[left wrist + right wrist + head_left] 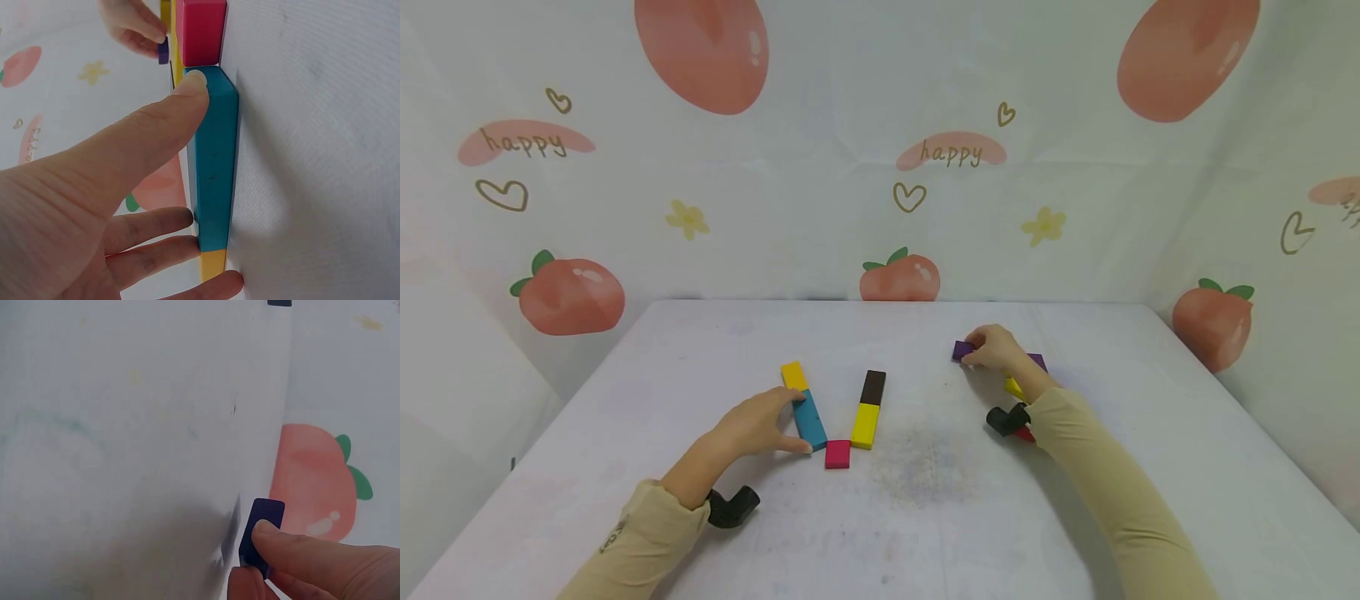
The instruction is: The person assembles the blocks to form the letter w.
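My left hand (pixel 760 423) is beside a long blue block (pixel 808 421), thumb at its near end and fingers fairly straight along it. In the left wrist view the thumb (pixel 156 125) overlaps the blue block's upper corner. A yellow-orange block (pixel 793 375) continues from the blue one's far end, and a pink-red square block (pixel 838 455) lies at its near end. At the back right my right hand (pixel 996 348) pinches a small dark purple block (pixel 962 351) between thumb and fingers. The right wrist view shows this purple block (pixel 262 534) tilted, just off the table.
A bright yellow block (pixel 866 427) and a dark brown block (pixel 873 387) form a second line rising from the pink-red one. Partly hidden under my right forearm are another purple block (pixel 1038 362), a yellow piece (pixel 1014 387) and a red piece (pixel 1024 434). A fruit-printed cloth (pixel 790 208) hangs behind the table.
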`<state>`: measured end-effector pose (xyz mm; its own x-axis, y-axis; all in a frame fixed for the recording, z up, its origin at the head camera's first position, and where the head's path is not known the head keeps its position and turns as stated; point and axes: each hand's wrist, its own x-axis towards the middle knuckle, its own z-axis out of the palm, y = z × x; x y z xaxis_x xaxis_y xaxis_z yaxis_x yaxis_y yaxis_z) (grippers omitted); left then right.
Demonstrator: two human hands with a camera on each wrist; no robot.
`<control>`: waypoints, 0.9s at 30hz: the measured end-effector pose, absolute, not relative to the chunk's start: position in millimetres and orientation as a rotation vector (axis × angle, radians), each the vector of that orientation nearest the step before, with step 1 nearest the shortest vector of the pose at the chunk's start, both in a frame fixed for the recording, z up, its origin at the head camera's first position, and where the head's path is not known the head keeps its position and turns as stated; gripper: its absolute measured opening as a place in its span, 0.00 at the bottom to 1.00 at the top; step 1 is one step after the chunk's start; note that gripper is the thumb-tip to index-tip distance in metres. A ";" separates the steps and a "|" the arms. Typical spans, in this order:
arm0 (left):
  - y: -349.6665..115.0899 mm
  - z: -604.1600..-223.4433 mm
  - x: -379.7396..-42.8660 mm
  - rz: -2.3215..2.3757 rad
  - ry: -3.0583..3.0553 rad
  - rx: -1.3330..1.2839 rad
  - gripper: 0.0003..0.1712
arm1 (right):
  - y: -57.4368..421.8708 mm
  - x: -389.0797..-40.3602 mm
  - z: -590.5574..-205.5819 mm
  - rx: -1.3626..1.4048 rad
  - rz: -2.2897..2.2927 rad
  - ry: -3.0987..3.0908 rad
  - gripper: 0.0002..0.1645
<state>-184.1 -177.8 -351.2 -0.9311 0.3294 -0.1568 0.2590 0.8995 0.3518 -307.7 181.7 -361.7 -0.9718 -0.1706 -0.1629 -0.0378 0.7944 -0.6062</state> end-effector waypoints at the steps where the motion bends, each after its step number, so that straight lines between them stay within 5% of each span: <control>1: -177.8 -351.1 -184.1 0.487 2.852 0.448 0.45 | 180.0 -307.6 -361.4 -0.167 -0.931 2.772 0.25; 27: -177.6 -351.6 -184.1 0.491 2.850 0.437 0.45 | 145.5 -300.6 -360.7 -0.301 -0.990 2.723 0.23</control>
<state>-184.1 -177.6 -351.6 -0.9324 0.3239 -0.1603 0.2516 0.9001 0.3557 -300.6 145.5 -360.7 -0.9529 -0.2676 -0.1428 -0.1134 0.7510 -0.6505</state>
